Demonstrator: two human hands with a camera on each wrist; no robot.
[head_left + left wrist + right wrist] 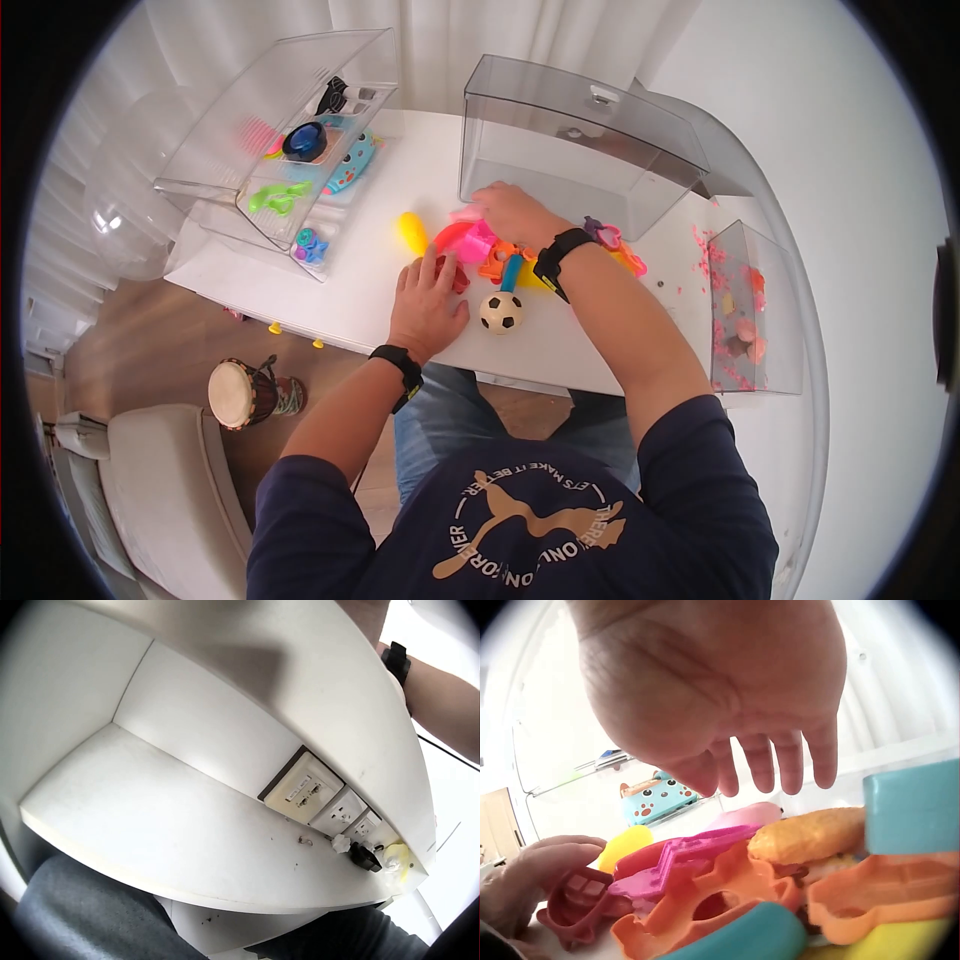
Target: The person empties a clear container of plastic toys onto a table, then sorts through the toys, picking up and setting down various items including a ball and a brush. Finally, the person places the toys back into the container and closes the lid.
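Observation:
A pile of bright plastic toys lies on the white table. Over its far side hovers my right hand; in the right wrist view its fingers hang straight and spread, nothing between them, near a pale pink piece and a yellow-orange toy. My left hand rests at the near left of the pile, fingertips on a dark red toy mould. Beside that are a magenta piece, orange moulds and a yellow rounded toy. A small football-patterned ball sits in front.
Behind the pile stands a clear grey bin. At left, a clear case holds several toys. A clear box with pink bits is at right. Purple and pink toys lie by the right forearm. Sockets show under the tabletop.

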